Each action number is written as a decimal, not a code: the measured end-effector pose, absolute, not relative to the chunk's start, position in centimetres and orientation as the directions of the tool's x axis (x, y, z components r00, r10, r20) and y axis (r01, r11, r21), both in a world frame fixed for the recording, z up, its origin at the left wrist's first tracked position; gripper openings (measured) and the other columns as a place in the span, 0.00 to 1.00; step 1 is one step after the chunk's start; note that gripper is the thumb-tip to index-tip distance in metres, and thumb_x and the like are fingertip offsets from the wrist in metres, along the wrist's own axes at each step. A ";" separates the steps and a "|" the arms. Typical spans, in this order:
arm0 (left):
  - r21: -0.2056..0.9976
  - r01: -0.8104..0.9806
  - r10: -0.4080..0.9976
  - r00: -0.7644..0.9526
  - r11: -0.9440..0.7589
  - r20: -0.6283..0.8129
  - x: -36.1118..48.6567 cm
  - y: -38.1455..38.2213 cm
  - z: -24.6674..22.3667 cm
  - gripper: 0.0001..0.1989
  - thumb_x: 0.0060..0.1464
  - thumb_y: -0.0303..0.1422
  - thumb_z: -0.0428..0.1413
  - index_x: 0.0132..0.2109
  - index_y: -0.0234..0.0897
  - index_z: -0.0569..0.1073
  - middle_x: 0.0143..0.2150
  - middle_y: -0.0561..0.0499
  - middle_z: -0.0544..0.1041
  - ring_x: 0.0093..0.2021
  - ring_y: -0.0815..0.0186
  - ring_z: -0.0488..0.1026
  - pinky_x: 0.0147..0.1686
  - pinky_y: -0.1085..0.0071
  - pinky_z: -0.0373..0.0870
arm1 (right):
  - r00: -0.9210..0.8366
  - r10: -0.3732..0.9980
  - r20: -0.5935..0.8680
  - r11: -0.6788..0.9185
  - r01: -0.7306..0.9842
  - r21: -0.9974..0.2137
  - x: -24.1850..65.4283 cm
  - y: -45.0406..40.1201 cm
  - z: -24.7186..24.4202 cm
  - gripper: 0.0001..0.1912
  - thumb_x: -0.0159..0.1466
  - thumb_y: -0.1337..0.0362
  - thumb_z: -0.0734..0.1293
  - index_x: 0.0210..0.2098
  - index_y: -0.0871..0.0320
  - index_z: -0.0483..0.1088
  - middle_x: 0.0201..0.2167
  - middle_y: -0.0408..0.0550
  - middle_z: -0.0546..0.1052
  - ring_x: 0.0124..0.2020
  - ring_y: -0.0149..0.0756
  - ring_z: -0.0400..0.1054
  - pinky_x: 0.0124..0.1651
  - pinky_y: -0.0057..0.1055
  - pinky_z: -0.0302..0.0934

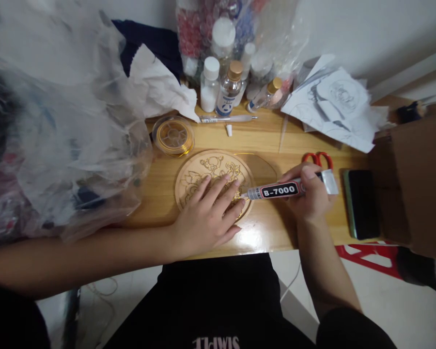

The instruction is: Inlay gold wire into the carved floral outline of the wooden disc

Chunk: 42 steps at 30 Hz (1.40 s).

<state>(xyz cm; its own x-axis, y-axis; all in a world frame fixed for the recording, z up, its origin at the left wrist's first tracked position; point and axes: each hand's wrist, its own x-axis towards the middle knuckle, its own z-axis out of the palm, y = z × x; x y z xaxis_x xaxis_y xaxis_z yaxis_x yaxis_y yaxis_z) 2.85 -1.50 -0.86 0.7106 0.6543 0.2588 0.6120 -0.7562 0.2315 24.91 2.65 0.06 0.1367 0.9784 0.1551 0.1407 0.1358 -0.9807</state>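
A round wooden plaque [189, 170] with a raised gold wire design lies on the table. My left hand [209, 220] rests spread over its lower part, fingers apart, covering some of the pattern. In my right hand [312, 196] is a glue tube [279, 190] labelled B-7000, gripped near its flattened end. Its nozzle points left and meets the right side of the plaque, close to my left fingertips; whether it touches the surface I cannot tell. A thin gold wire [256, 155] curves from the plaque's upper edge toward my right hand.
A spool of gold wire [173, 136], a pen [228, 118] and a small white cap [229, 130] lie behind the plaque. Bottles [229, 89] stand at the back. Red-handled scissors [318, 159], a phone [362, 203] and a cardboard box [421, 184] are right; plastic bags [69, 126] crowd the left.
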 end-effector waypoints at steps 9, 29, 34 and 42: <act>0.221 0.626 0.663 0.711 -0.748 0.235 2.9 -1.6 -0.9 0.23 0.59 0.44 0.52 0.55 0.34 0.71 0.63 0.35 0.64 0.63 0.42 0.60 0.59 0.44 0.57 | 0.256 0.957 0.135 0.132 0.030 -0.991 25.2 3.9 0.2 0.17 0.54 0.53 0.65 0.16 0.56 0.72 0.10 0.42 0.67 0.09 0.26 0.57 0.09 0.26 0.42; 0.153 0.650 0.665 0.700 -0.744 0.260 3.7 -1.0 -0.5 0.21 0.59 0.42 0.54 0.55 0.36 0.72 0.61 0.38 0.68 0.63 0.48 0.60 0.59 0.48 0.58 | 0.139 0.985 -0.104 -0.027 -0.469 -0.883 25.5 5.1 2.3 0.24 0.48 0.40 0.68 0.21 0.57 0.68 0.09 0.37 0.64 0.09 0.25 0.55 0.09 0.22 0.44; 0.155 0.687 0.701 0.665 -0.710 0.258 4.7 -0.4 -0.5 0.21 0.58 0.41 0.54 0.55 0.35 0.72 0.61 0.37 0.67 0.62 0.46 0.61 0.59 0.47 0.59 | 0.154 0.983 -0.101 -0.020 -0.453 -0.891 26.6 5.9 3.9 0.21 0.46 0.44 0.71 0.20 0.57 0.67 0.11 0.37 0.64 0.11 0.24 0.53 0.11 0.23 0.44; 0.167 0.704 0.719 0.642 -0.690 0.267 5.2 -0.1 -0.7 0.22 0.59 0.42 0.53 0.55 0.36 0.72 0.61 0.38 0.67 0.63 0.47 0.60 0.59 0.47 0.59 | 0.256 0.965 -0.061 -0.006 -0.211 -0.977 25.1 7.9 2.7 0.18 0.47 0.50 0.70 0.17 0.57 0.63 0.11 0.36 0.58 0.12 0.22 0.48 0.12 0.22 0.39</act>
